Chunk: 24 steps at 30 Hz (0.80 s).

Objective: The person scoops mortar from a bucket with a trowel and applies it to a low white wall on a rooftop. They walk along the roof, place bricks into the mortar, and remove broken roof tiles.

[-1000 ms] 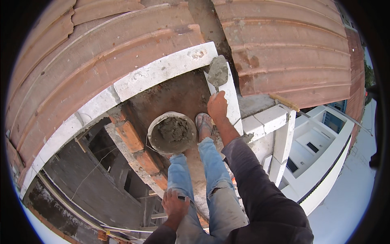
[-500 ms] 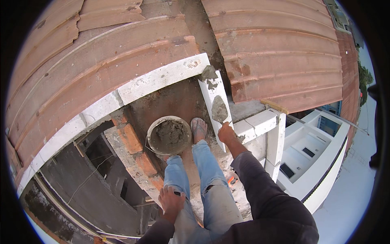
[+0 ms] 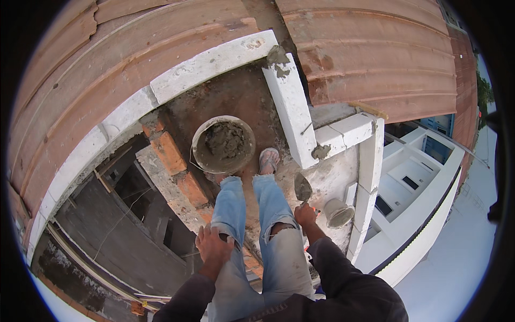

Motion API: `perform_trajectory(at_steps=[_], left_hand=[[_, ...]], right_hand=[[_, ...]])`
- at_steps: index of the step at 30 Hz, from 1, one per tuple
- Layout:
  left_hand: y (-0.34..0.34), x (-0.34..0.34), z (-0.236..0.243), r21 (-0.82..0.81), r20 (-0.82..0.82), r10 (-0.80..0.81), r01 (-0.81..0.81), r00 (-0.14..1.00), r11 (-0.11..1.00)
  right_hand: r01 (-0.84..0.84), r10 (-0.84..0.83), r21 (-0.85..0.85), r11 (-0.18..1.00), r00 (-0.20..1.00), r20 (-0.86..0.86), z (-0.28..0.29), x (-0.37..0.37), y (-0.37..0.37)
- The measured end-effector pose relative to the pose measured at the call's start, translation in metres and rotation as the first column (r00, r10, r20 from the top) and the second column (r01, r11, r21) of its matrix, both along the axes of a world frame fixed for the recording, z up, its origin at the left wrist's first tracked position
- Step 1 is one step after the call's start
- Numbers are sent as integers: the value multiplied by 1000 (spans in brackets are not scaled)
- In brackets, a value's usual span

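My right hand [image 3: 306, 213] is closed round the handle of a trowel [image 3: 303, 188], whose blade is grey with mortar. It hangs to the right of my knee, near the end of a white block wall [image 3: 291, 112]. A dab of mortar sits at that wall's near corner, and a larger smear at its far end. My left hand [image 3: 214, 246] lies on my left knee, fingers spread and holding nothing. Ahead of my feet stands a bucket [image 3: 199, 146] with wet grey mortar [image 3: 228, 140] in it.
A smaller bucket [image 3: 339, 213] stands right of the trowel. Orange bricks [image 3: 169, 153] edge a deep opening [image 3: 129, 214] on my left. White blocks [image 3: 214, 63] border the far side, with reddish metal roofing [image 3: 375, 64] beyond. Another white wall [image 3: 367, 172] runs along the right.
My right hand and the trowel have drawn back from the top of the white block wall toward my knee. The mortar-smeared trowel no longer covers the wall. My left hand stays on my knee.
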<state>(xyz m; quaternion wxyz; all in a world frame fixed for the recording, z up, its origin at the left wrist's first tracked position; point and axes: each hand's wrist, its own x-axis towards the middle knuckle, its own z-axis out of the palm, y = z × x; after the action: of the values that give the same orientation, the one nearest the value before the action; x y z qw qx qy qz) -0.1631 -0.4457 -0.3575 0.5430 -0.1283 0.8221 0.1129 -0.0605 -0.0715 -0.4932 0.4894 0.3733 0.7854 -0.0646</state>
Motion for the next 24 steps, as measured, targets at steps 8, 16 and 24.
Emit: perform_trajectory(at_steps=[8, 16, 24], left_hand=[[19, 74, -12, 36, -26, -110, 111, 994, 993], [59, 144, -30, -4, -96, -235, 236, 967, 972], [69, 131, -3, 11, -142, -249, 253, 958, 967]], right_hand=[[517, -703, -544, 661, 679, -210, -132, -131, -61], [130, -255, -318, 939, 884, -391, -197, -239, -79], [323, -338, -129, 938, 934, -120, -195, -45, -24]])
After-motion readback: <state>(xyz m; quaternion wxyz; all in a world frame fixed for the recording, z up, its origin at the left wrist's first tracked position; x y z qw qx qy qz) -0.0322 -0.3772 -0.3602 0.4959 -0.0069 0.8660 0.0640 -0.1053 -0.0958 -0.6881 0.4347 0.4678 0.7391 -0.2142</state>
